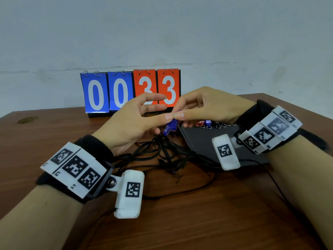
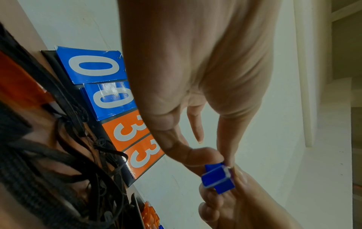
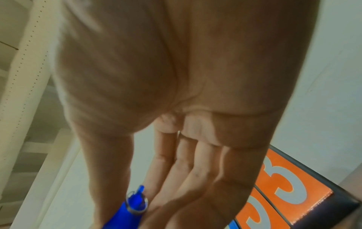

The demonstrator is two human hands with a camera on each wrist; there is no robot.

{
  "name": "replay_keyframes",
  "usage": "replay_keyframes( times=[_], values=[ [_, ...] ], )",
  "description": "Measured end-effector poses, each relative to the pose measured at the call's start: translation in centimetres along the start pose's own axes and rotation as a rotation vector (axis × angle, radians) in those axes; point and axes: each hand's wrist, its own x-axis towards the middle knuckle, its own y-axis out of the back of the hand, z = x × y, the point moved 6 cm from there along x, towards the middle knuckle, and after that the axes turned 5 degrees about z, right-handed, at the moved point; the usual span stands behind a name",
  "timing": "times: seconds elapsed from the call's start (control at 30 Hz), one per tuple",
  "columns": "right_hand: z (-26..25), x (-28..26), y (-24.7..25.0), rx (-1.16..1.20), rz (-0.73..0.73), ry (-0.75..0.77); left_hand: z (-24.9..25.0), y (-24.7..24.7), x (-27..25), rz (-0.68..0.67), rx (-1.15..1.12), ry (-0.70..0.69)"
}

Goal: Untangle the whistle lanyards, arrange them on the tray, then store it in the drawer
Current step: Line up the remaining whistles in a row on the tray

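A blue whistle (image 1: 170,125) hangs between my two hands above the table. My left hand (image 1: 167,117) pinches its top end with thumb and one finger, the other fingers stretched out; in the left wrist view the left hand (image 2: 221,161) pinches right at the blue whistle (image 2: 217,178). My right hand (image 1: 178,116) grips the same whistle from the other side, and the right wrist view shows the blue whistle (image 3: 135,206) between its thumb and fingers (image 3: 156,178). Black lanyards (image 1: 162,154) lie tangled under the hands. The black tray (image 1: 201,143) sits to the right.
On the tray's far edge lie a red whistle (image 1: 199,123), a second blue whistle (image 1: 208,122) and several dark ones with metal rings. A flip scoreboard (image 1: 129,92) reading 0033 stands behind the hands against the wall. Cords trail over the brown table (image 1: 180,222).
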Motion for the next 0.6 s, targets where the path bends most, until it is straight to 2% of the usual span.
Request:
replay_keyframes(
  times=[0.37, 0.6],
  values=[
    [0.5, 0.1, 0.2, 0.112, 0.029, -0.031, -0.4, 0.1, 0.0, -0.022, 0.142, 0.045],
    [2.6, 0.3, 2.6, 0.15, 0.161, -0.108, -0.1, 5.4, 0.9, 0.23, 0.523, 0.118]
  ],
)
